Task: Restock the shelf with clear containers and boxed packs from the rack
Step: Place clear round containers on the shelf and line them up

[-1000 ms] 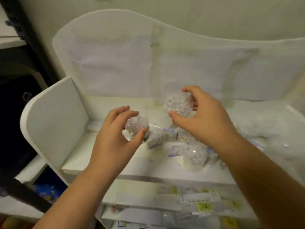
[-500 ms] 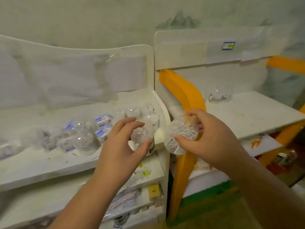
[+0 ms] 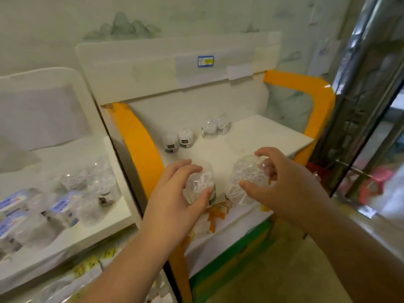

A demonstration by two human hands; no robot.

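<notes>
my left hand (image 3: 175,197) and right hand (image 3: 282,180) each clamped a clear round plastic container (image 3: 200,182), upright, over the white orange-framed shelf (image 3: 262,136)'s front edge; free space lay straight ahead.

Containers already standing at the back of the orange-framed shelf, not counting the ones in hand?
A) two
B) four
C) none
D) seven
B: two containers with dark labels stand near the orange frame, and two clearer ones sit further back; the left hand and right hand each hold another.
</notes>
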